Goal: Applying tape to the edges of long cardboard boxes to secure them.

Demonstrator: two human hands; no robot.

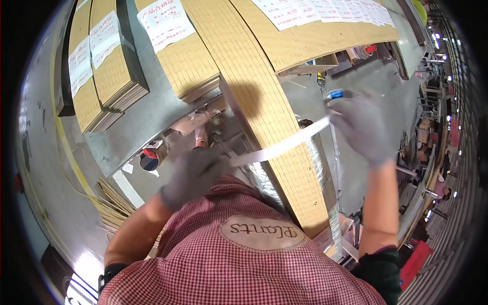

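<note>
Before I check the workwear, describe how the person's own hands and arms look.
The left hand and right hand wear matching grey gloves that end around the wrists; blur hides any fine markings. The forearms are bare, with dark sleeves showing near the elbows.

Stretches, held at both ends, as a glossy white tape strip (284,147), slightly curved and slanting up rightward, across the nearer part of a long, narrow, lined yellow-brown board (296,185).
</note>
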